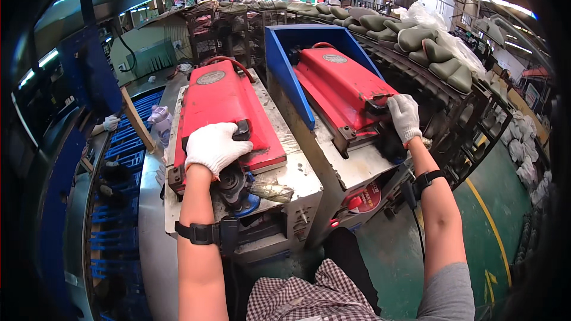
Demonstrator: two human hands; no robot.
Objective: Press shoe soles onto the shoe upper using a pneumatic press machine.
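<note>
Two red metal machine covers stand side by side, each with an oval plate on top. On the left cover (pixel 208 104), my left hand (pixel 215 150) in a white knit glove closes over the black handle (pixel 242 131) at the near end; the palm hides the handle's middle. My right hand (pixel 404 117), gloved too, grips the right end of the black handle (pixel 376 107) on the right cover (pixel 342 77). Both covers look lowered onto their pale machine tables. Below my left hand sits a dark round fitting (pixel 231 181) beside a crumpled, clear-looking scrap (pixel 270 190).
A blue metal guard (pixel 289 83) surrounds the right cover's back and left side. Olive-green shoe-shaped pieces (pixel 437 50) line a rack at right. A red button (pixel 355 202) is on the machine's front. Blue racking (pixel 128 169), a lilac bottle (pixel 160 119) and another person's gloved hand (pixel 111 123) are left.
</note>
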